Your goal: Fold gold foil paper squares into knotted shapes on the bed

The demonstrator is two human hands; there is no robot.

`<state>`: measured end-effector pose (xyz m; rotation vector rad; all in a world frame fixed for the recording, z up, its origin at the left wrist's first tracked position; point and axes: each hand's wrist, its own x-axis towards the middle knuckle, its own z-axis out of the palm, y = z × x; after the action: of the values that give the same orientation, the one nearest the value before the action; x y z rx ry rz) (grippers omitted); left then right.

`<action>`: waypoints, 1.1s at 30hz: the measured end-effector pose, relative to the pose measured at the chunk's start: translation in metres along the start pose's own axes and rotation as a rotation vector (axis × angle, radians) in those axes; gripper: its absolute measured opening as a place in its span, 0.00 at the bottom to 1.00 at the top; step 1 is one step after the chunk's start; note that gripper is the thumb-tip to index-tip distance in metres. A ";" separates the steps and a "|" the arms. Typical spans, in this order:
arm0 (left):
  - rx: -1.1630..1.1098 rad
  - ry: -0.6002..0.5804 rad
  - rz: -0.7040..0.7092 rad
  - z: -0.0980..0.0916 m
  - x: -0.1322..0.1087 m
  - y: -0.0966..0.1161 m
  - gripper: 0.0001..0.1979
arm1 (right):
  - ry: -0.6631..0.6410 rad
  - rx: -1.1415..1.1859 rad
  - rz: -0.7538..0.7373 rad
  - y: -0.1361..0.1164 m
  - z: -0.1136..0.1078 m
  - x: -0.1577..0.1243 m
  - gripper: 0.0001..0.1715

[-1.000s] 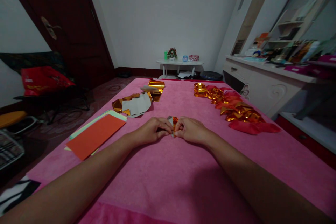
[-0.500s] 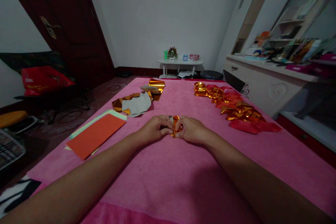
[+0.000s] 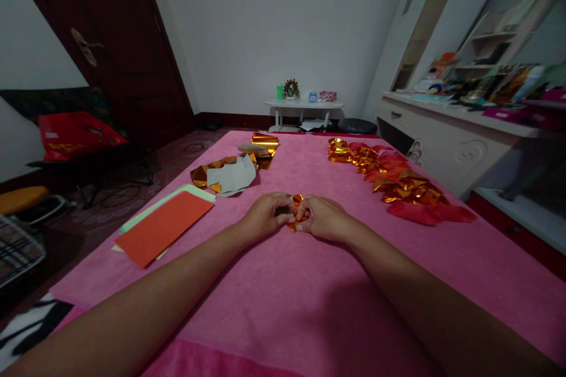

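Note:
Both hands meet over the middle of a pink cloth-covered surface (image 3: 265, 288). Between them is a small piece of shiny gold foil paper (image 3: 298, 226), with a bit of its grey side showing at the top. My left hand (image 3: 269, 216) is closed, its thumb and fingers pinching the foil's left edge. From the other side, my right hand (image 3: 322, 218) grips the foil with curled fingers and thumb. Much of the piece is hidden by the fingers, so its folded shape cannot be made out.
Coloured paper sheets (image 3: 165, 227), orange on top, lie at left. Beyond them are torn foil paper with its grey back up (image 3: 233, 175) and a gold foil roll (image 3: 265, 141). Crumpled gold foil pieces (image 3: 409, 188) and red pieces (image 3: 431, 214) line the right side.
My left fingers have shifted slightly on the foil, and a wider gap shows between thumb and forefinger. The foil looks more crumpled. My right hand stays nearly in place.

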<state>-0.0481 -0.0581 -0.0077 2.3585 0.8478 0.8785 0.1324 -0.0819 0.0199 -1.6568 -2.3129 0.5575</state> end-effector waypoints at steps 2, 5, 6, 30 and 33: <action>0.012 0.002 0.004 0.001 0.001 -0.001 0.06 | 0.007 0.010 -0.002 0.002 0.001 0.001 0.10; 0.042 -0.005 -0.009 0.002 0.003 -0.002 0.05 | 0.004 0.021 -0.002 0.005 0.002 0.002 0.09; 0.052 -0.002 -0.015 0.003 0.003 -0.002 0.05 | 0.005 0.024 -0.004 0.006 0.003 0.003 0.09; 0.053 0.038 0.018 0.003 0.002 0.000 0.07 | -0.009 -0.672 -0.156 -0.066 0.016 -0.026 0.20; 0.064 0.043 0.059 0.004 0.001 0.001 0.06 | 0.010 -0.675 -0.176 -0.063 0.019 -0.025 0.20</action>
<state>-0.0447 -0.0587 -0.0093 2.4387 0.8387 0.9427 0.0788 -0.1270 0.0313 -1.6461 -2.7839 -0.3109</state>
